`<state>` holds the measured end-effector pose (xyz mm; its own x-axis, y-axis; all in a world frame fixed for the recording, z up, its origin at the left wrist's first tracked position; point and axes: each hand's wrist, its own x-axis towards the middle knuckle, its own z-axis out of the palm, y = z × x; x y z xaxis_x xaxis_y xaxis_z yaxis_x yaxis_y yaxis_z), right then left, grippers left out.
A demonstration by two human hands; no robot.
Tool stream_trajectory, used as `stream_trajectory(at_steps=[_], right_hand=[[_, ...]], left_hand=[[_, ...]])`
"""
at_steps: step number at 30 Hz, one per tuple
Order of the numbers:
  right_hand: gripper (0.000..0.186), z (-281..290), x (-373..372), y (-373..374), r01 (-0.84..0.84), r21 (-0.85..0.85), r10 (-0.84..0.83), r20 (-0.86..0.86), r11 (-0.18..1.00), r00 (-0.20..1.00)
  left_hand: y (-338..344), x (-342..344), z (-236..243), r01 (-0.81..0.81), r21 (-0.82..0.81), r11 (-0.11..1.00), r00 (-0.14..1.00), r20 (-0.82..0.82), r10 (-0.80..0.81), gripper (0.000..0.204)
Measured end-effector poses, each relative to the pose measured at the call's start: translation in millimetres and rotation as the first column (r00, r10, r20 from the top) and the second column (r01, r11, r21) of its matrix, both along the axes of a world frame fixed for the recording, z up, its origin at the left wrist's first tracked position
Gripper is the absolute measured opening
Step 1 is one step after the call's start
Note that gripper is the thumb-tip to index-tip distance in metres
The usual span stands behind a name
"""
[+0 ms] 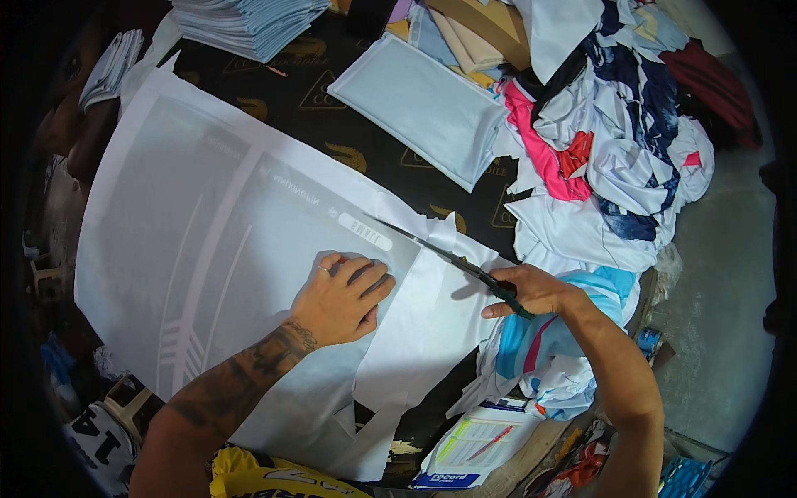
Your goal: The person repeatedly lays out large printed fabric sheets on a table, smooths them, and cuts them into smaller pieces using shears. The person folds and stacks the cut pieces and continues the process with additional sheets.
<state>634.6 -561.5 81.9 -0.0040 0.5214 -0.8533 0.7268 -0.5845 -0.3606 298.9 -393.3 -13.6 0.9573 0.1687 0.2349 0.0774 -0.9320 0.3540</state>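
Observation:
A large white fabric sheet (307, 195) with a grey printed panel and mirrored lettering lies spread across the table. My left hand (342, 297) rests on it palm down, fingers bent and apart, a ring on one finger. In my right hand (531, 290) are long dark-handled scissors (448, 256), pointing up and to the left over the sheet's right part. One blade lies visibly along the cloth; whether the other is beneath it I cannot tell. Just left of the scissors runs the grey panel's edge, with a plain white strip (419, 332) beside it.
Crumpled white, pink and navy cloth (598, 149) heaps up on the right. A folded pale cloth stack (419, 108) lies beyond the sheet, with another stack (245, 25) at the far left. Near the front edge sits a record book (481, 444) with a red pen (491, 442) on it.

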Motion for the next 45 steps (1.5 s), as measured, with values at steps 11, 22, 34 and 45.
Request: stream_trajectory(at_steps=[11,22,34,45], right_hand=[[0.074,-2,-16,13,0.048,-0.031,-0.045,0.085,0.998,0.995],[0.08,-1,-53,79,-0.043,-0.02,0.045,0.097,0.999,0.994],[0.082,-14,-92,159,0.005,0.05,-0.008,0.071,0.999,0.997],[0.078,-10,-130,236,-0.078,0.035,0.075,0.097,0.996,0.992]], left_hand=[[1,-3,0,-0.005,0.011,1.0,1.0,-0.009,0.005,0.043],[3,-4,-5,-0.012,-0.005,1.0,0.998,0.065,0.013,0.047],[7,-9,-12,0.025,-0.199,0.98,0.997,0.083,-0.009,0.061],[62,-34,19,0.078,-0.592,0.802,0.984,0.176,0.034,0.041]])
